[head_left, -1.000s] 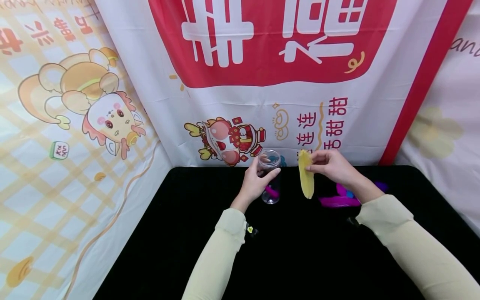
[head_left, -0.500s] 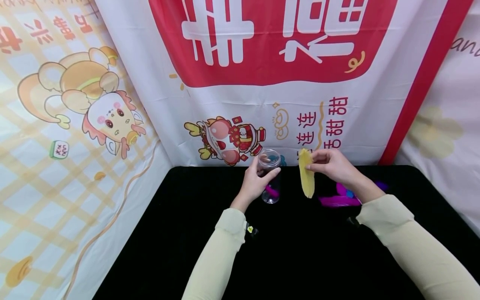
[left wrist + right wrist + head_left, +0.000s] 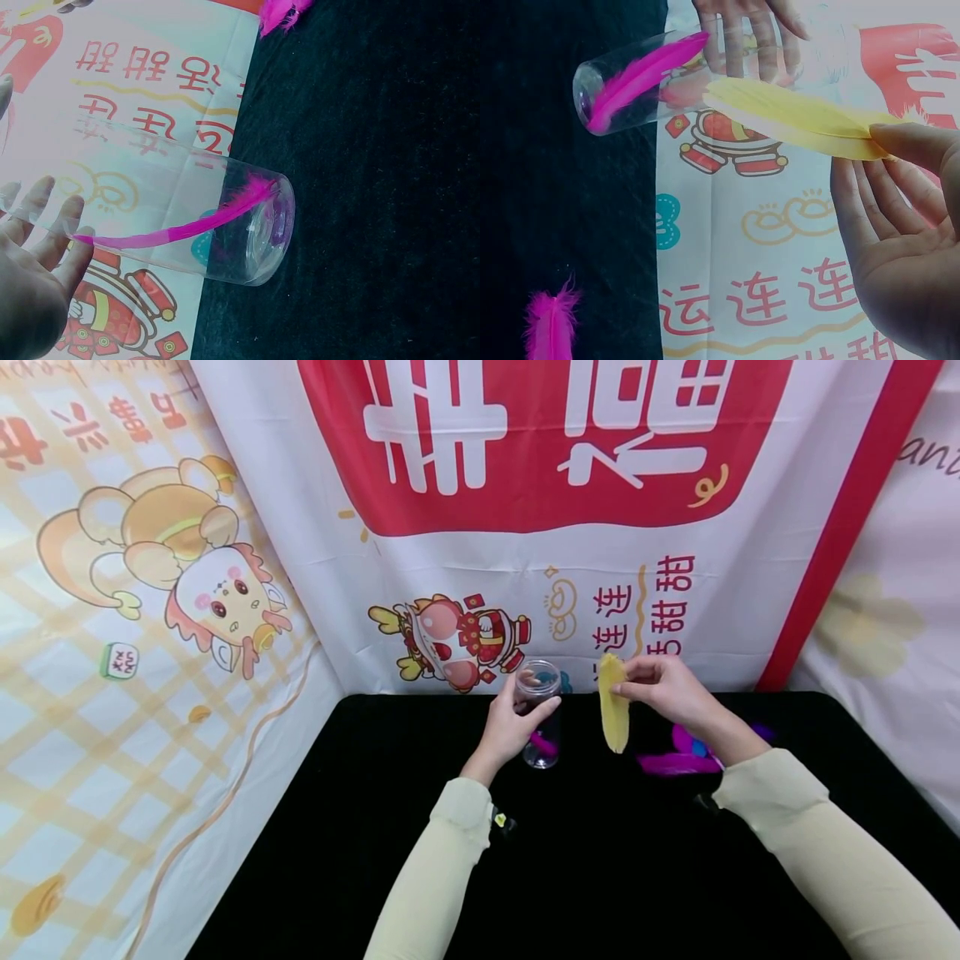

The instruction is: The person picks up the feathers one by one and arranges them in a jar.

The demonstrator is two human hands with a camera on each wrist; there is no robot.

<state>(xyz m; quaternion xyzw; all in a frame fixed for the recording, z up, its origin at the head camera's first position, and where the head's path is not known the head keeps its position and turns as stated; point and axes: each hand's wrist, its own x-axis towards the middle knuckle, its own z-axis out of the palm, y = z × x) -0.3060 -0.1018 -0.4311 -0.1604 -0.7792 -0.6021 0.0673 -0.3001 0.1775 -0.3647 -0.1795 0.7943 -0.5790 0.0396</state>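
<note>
My left hand (image 3: pixel 508 727) grips a clear, open-topped jar (image 3: pixel 551 710) around its upper part and holds it upright near the back edge of the table. Inside the jar leans a magenta feather (image 3: pixel 187 229), its fluffy end down at the base. To the right of the jar, my right hand (image 3: pixel 667 689) pinches a yellow feather (image 3: pixel 615 718) between thumb and fingers, close to its upper, fluffy end. This feather hangs almost vertically, apart from the jar in the head view. In the right wrist view, its free tip overlaps the jar's outline.
Several loose feathers (image 3: pixel 678 764) in magenta, purple and blue lie on the black table (image 3: pixel 600 860) at the right, partly hidden by the right forearm. Behind the table hangs a white and red printed cloth (image 3: pixel 465 560); another patterned cloth (image 3: pixel 150 693) hangs on the left.
My right hand has raised the yellow feather very slightly. The left hand and the jar have stayed where they were.
</note>
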